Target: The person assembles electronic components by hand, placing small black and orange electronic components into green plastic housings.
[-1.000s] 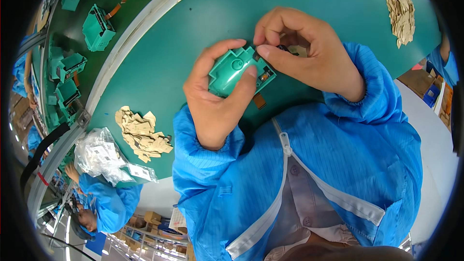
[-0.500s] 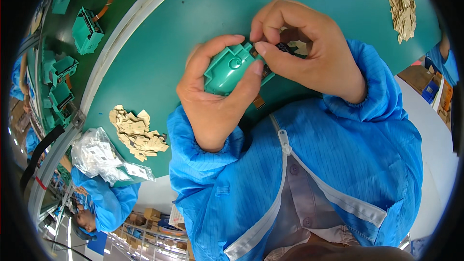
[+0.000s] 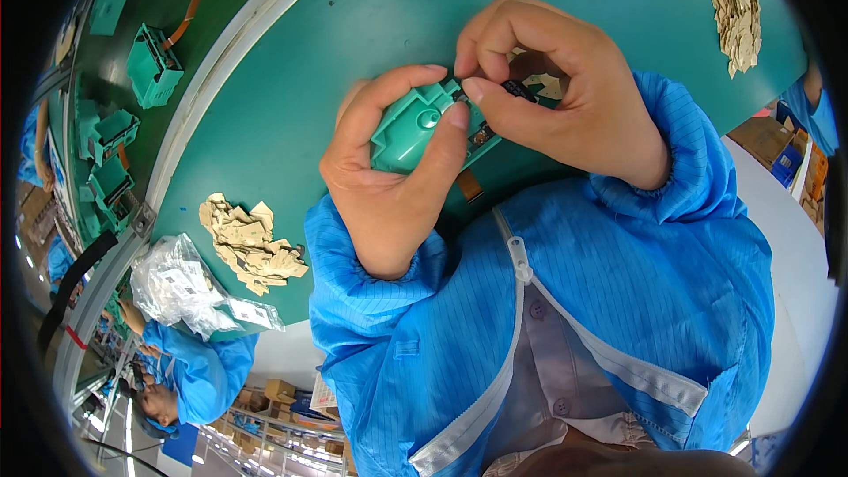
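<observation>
A green plastic housing (image 3: 402, 146) with a rounded shell and a round raised boss is gripped by my left hand (image 3: 384, 163), fingers around its far side and thumb across the near side. At its right end small dark parts show. From beneath it sticks out a brown flat ribbon cable (image 3: 470, 185). My right hand (image 3: 565, 88) is closed in a pinch against the housing's right edge. Between its thumb and curled fingers lies a small black part (image 3: 519, 88) with light marks; the fingers hide much of it. Behind it a tan paper piece (image 3: 549, 86) shows.
Tan paper pieces lie in a pile (image 3: 247, 243) at left and another pile (image 3: 735, 13) at far right. A clear plastic bag (image 3: 177, 283) sits at the table's left edge. Beyond the pale rail, green housings (image 3: 155, 66) stand on a belt. A co-worker in blue (image 3: 203, 371) is at lower left.
My left thumb has drawn back from the housing's right end, baring small parts there. My right hand has barely moved. The housings beyond the rail have shifted slightly toward lower left.
</observation>
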`<control>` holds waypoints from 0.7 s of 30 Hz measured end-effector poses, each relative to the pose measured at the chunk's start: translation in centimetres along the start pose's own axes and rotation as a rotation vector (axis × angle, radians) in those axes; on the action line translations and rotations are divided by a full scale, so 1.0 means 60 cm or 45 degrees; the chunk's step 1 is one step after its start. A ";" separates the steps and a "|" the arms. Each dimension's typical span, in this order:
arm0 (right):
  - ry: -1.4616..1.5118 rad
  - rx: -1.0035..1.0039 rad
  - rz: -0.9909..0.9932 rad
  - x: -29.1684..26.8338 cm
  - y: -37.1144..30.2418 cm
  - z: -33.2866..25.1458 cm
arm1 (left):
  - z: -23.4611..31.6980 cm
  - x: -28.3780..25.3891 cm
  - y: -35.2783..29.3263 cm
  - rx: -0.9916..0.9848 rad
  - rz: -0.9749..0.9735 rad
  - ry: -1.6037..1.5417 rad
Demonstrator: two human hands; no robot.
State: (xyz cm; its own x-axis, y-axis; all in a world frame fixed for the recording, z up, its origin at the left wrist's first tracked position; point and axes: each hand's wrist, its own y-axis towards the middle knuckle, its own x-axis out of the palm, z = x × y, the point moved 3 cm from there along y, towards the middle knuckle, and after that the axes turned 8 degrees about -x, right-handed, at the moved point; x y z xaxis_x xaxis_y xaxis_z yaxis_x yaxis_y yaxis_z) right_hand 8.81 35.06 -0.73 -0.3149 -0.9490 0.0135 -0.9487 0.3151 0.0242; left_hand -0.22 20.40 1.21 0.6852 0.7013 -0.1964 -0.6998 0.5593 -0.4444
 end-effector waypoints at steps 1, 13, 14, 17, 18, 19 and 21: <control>0.002 -0.006 0.001 0.000 0.000 0.000 | 0.000 0.000 0.000 0.006 -0.001 0.003; 0.012 -0.008 -0.023 -0.003 0.002 -0.001 | -0.003 -0.004 0.005 -0.047 -0.063 -0.088; 0.019 0.000 -0.028 -0.003 0.002 0.000 | -0.003 -0.004 0.006 -0.044 -0.065 -0.086; 0.020 0.015 -0.036 -0.005 0.003 0.000 | -0.001 -0.004 0.005 -0.031 -0.073 -0.092; 0.020 0.014 -0.031 -0.006 0.003 0.000 | 0.000 -0.003 0.004 -0.044 -0.075 -0.115; 0.017 0.030 -0.038 -0.007 0.003 0.000 | 0.002 -0.003 0.004 -0.056 -0.080 -0.139; 0.013 0.044 -0.039 -0.007 0.004 0.000 | 0.004 -0.001 0.004 -0.062 -0.078 -0.150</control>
State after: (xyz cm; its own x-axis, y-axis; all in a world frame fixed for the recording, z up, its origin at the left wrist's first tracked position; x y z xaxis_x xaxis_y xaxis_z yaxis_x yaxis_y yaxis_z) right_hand 8.73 35.52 -0.75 -0.2852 -0.9582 0.0235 -0.9585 0.2851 -0.0100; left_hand -0.50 20.61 1.32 0.6961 0.7150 -0.0648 -0.6447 0.5829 -0.4946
